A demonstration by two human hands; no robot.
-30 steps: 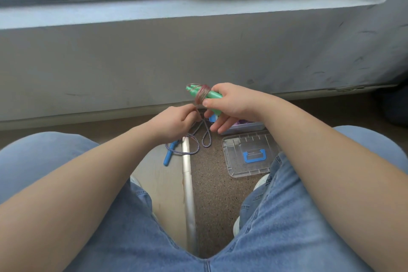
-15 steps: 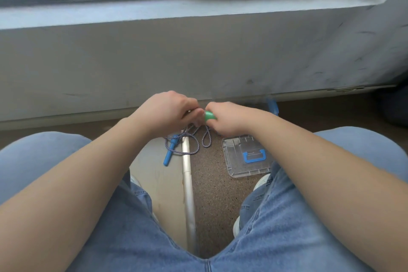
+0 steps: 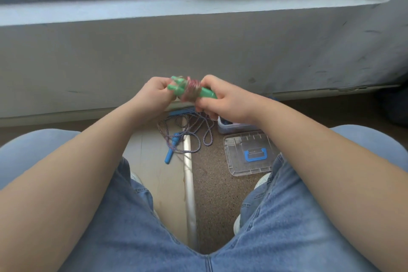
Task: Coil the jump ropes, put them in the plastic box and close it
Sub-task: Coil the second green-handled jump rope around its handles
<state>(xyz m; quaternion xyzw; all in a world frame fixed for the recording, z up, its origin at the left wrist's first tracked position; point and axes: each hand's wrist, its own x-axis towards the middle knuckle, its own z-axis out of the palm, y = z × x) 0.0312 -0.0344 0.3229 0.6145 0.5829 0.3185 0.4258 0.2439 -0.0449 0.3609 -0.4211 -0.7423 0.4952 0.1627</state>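
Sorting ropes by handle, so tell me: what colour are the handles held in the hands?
Green handles, seen in the head view.

Clear glossy plastic lid [image 3: 247, 152]

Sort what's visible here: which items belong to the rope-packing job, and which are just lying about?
Job: green-handled rope held by left hand and right hand; blue-handled rope on floor; plastic box; its lid.
Lying about: metal floor strip.
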